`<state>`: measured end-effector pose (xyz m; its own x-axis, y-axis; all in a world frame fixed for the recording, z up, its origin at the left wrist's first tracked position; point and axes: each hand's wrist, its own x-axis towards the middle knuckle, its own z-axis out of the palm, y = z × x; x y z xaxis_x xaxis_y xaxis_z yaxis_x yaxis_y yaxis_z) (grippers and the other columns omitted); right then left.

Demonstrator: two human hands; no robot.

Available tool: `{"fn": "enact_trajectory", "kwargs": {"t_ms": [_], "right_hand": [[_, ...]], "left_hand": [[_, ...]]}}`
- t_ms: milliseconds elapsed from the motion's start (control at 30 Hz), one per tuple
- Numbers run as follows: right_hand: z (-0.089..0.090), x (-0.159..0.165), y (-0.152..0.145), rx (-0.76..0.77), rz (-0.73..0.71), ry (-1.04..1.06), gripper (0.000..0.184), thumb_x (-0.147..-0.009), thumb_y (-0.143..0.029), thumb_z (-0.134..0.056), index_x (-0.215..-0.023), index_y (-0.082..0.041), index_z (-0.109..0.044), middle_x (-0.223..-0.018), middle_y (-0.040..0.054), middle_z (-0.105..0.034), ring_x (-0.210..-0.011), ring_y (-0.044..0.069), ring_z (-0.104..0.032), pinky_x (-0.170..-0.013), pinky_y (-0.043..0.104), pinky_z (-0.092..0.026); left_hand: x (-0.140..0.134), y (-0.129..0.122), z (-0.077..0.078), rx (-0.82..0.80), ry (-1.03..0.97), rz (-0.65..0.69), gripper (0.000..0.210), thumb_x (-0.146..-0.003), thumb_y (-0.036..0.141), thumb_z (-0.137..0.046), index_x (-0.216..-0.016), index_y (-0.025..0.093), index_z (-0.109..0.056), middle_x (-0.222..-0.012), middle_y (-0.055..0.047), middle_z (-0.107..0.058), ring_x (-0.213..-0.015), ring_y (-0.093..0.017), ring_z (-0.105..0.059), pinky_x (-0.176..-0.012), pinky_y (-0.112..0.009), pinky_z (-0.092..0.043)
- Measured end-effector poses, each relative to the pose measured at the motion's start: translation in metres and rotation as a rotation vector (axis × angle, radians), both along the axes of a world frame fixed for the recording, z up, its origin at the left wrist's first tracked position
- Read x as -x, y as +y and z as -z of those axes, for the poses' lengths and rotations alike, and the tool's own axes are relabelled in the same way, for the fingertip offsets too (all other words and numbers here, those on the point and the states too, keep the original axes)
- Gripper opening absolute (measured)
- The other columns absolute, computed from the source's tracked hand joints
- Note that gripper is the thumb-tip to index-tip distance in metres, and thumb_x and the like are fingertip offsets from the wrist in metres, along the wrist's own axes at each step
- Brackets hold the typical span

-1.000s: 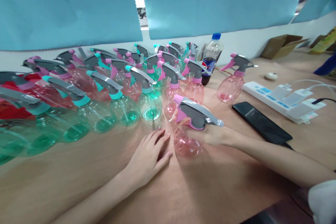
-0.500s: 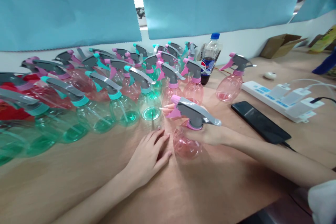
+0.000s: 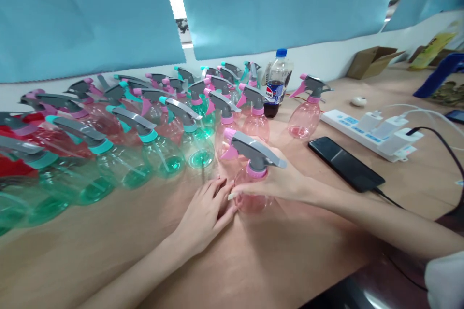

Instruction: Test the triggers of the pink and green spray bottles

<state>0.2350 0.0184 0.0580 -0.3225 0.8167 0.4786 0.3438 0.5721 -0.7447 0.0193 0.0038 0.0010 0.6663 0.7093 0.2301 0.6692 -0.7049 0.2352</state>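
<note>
A pink spray bottle (image 3: pixel 256 170) with a grey and pink trigger head stands upright in front of me, its nozzle pointing left. My right hand (image 3: pixel 275 181) is wrapped round its body just below the collar, the thumb across the near side and the other fingers hidden behind. My left hand (image 3: pixel 206 210) lies palm down on the table, fingers stretched out, fingertips beside the base of that bottle. Close behind the left fingers is a green spray bottle (image 3: pixel 197 147). Another pink spray bottle (image 3: pixel 256 123) stands behind the held one.
Several green and pink spray bottles crowd the table's left and back, near a red bag (image 3: pixel 14 169). To the right are a cola bottle (image 3: pixel 276 89), a lone pink spray bottle (image 3: pixel 304 118), a phone (image 3: pixel 344 164), a power strip (image 3: pixel 357 130) with chargers and a cardboard box (image 3: pixel 371 63).
My right hand has shifted on the pink spray bottle: its thumb now crosses the near side of the body. The view has swung slightly right. My left hand stays flat on the table.
</note>
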Motion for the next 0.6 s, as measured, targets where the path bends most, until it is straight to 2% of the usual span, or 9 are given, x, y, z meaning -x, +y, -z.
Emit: {"fn": "enact_trajectory", "kwargs": {"t_ms": [67, 133, 233, 300, 367, 500, 600], "right_hand": [[-0.002, -0.008, -0.005, 0.014, 0.075, -0.011, 0.058, -0.066, -0.043, -0.079, -0.114, -0.021, -0.054, -0.095, 0.0038, -0.066, -0.088, 0.022, -0.064, -0.081, 0.037, -0.053], [-0.003, -0.019, -0.010, 0.028, 0.129, -0.017, 0.040, -0.071, -0.039, -0.076, -0.101, -0.021, -0.058, -0.099, 0.0049, -0.065, -0.091, 0.022, -0.063, -0.083, 0.036, -0.052], [-0.001, -0.039, -0.015, 0.060, 0.136, -0.028, 0.016, -0.083, -0.036, -0.065, -0.090, -0.021, -0.061, -0.091, 0.0022, -0.067, -0.089, 0.021, -0.063, -0.083, 0.035, -0.051], [0.000, -0.055, -0.014, 0.060, 0.160, -0.045, 0.017, -0.087, -0.038, -0.060, -0.085, -0.021, -0.064, -0.084, 0.0008, -0.069, -0.081, 0.020, -0.064, -0.075, 0.032, -0.051], [-0.002, -0.072, -0.007, 0.024, 0.255, -0.035, 0.022, -0.085, -0.040, -0.062, -0.079, -0.020, -0.066, -0.082, 0.0013, -0.070, -0.076, 0.020, -0.064, -0.068, 0.031, -0.049], [-0.018, -0.106, 0.022, -0.069, 0.423, 0.097, 0.026, -0.082, -0.044, -0.065, -0.088, -0.019, -0.070, -0.089, 0.0041, -0.072, -0.084, 0.023, -0.066, -0.072, 0.033, -0.048], [-0.029, -0.122, 0.049, -0.107, 0.449, 0.102, 0.032, -0.081, -0.050, -0.063, -0.089, -0.019, -0.070, -0.088, 0.0040, -0.071, -0.083, 0.023, -0.065, -0.072, 0.033, -0.047]], "left_hand": [[-0.007, 0.003, 0.000, 0.017, 0.015, 0.006, 0.032, -0.097, 0.035, -0.047, -0.124, 0.018, -0.051, -0.132, -0.014, -0.051, -0.126, -0.031, -0.044, -0.102, -0.049, -0.041], [-0.017, 0.007, 0.001, 0.031, 0.024, 0.014, 0.032, -0.097, 0.035, -0.047, -0.123, 0.018, -0.052, -0.131, -0.014, -0.051, -0.126, -0.031, -0.045, -0.102, -0.049, -0.041], [-0.039, 0.016, 0.003, 0.037, 0.005, 0.045, 0.033, -0.096, 0.036, -0.047, -0.121, 0.016, -0.054, -0.130, -0.015, -0.051, -0.124, -0.030, -0.047, -0.102, -0.049, -0.040], [-0.058, 0.023, 0.004, 0.042, -0.010, 0.078, 0.032, -0.096, 0.037, -0.049, -0.117, 0.014, -0.056, -0.130, -0.016, -0.051, -0.124, -0.030, -0.046, -0.104, -0.048, -0.038], [-0.081, 0.028, 0.004, 0.047, -0.007, 0.080, 0.032, -0.095, 0.036, -0.050, -0.117, 0.014, -0.056, -0.131, -0.016, -0.051, -0.123, -0.030, -0.047, -0.103, -0.048, -0.039], [-0.131, 0.032, 0.007, 0.054, 0.002, 0.157, 0.042, -0.092, 0.039, -0.053, -0.126, 0.014, -0.052, -0.129, -0.015, -0.053, -0.123, -0.030, -0.047, -0.103, -0.045, -0.038], [-0.171, 0.032, 0.010, 0.058, 0.008, 0.187, 0.056, -0.092, 0.049, -0.052, -0.137, 0.017, -0.044, -0.138, -0.017, -0.046, -0.128, -0.032, -0.042, -0.103, -0.048, -0.036]]}}
